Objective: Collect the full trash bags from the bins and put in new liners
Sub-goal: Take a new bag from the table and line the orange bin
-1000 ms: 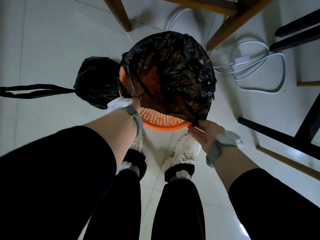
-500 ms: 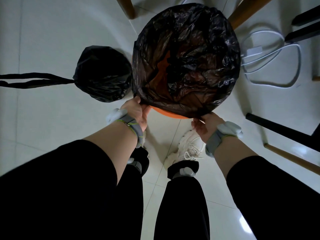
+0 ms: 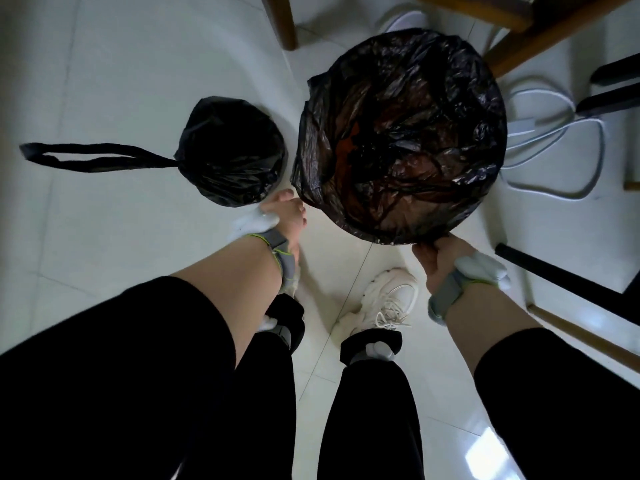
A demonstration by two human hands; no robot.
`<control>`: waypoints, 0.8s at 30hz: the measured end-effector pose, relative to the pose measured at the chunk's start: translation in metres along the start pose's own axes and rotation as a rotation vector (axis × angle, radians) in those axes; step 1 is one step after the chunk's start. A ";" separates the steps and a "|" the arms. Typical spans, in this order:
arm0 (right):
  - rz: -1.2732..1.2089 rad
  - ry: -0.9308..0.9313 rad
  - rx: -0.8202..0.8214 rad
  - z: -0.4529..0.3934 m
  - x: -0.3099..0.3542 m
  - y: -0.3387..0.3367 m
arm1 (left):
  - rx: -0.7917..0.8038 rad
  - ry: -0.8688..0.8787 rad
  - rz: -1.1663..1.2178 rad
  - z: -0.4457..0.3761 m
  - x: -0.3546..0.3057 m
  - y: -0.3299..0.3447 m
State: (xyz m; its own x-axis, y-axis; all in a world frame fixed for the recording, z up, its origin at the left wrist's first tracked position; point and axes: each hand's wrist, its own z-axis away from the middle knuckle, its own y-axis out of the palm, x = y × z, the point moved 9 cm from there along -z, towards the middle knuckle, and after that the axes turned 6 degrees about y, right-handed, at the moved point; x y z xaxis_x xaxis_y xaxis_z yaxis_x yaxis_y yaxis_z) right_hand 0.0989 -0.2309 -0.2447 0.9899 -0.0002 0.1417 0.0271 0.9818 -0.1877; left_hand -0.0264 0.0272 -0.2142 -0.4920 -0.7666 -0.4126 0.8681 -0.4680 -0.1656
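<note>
The bin stands on the floor with a black liner (image 3: 398, 133) stretched over its whole rim. Orange shows faintly through the plastic inside. My right hand (image 3: 438, 256) grips the liner's near edge at the rim, fingers curled under it. My left hand (image 3: 287, 216) hangs just off the liner's lower left edge with loosely curled fingers and nothing in it. It sits between the bin and a full, tied black trash bag (image 3: 232, 150). That bag lies on the floor left of the bin, its handles (image 3: 86, 157) stretched out to the left.
Wooden chair legs (image 3: 285, 22) rise behind the bin. White cables (image 3: 554, 140) loop on the tiles to its right. Black furniture legs (image 3: 561, 282) and a wooden stick (image 3: 581, 337) lie at the right. My white shoes (image 3: 384, 303) stand close under the bin.
The liner has been pulled down over the near rim, so the orange rim no longer shows. My left hand has come off the liner's edge. My right hand still holds it.
</note>
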 end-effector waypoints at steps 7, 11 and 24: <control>-0.070 0.036 0.233 0.073 0.002 0.046 | -0.014 0.506 -0.895 0.039 -0.101 -0.049; 0.019 -0.144 0.126 0.102 0.003 0.079 | -0.006 0.683 -1.405 0.038 -0.149 -0.071; 0.172 -0.099 0.146 0.124 -0.027 0.153 | 0.064 0.173 -1.976 -0.024 -0.172 -0.151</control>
State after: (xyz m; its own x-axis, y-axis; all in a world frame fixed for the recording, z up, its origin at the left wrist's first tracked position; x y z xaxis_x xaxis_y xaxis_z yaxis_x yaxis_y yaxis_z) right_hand 0.0587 -0.0570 -0.1567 0.9597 0.1809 0.2153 -0.1683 0.9828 -0.0756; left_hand -0.0713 0.2410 -0.1397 -0.5829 0.7867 0.2034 -0.7839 -0.4786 -0.3956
